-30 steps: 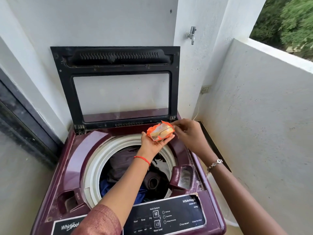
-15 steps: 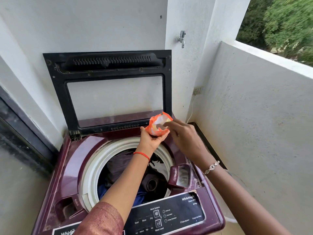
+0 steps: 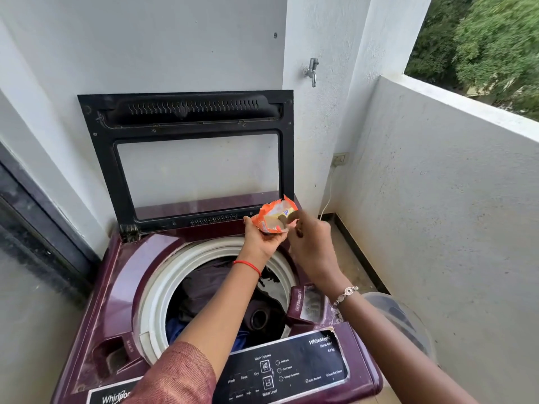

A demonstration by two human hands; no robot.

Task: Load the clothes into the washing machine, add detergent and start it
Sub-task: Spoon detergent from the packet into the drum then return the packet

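Left hand [image 3: 264,240] grips the orange detergent packet [image 3: 275,218] from below, long axis tilted up-right, above the back rim of the washing machine [image 3: 125,275] w/ clothes [image 3: 210,290] in the drum; right hand [image 3: 310,246], nearer the torn mouth, has a finger inside, holding nothing else.

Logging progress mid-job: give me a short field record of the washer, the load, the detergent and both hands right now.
machine: maroon top-loading washing machine, black-framed lid raised
drum: dark clothes inside
detergent: small orange sachet, top torn open, above the drum's rear rim
left hand: grip shut on sachet
right hand: fingers at the sachet's mouth
detergent tray: open
control panel: untouched
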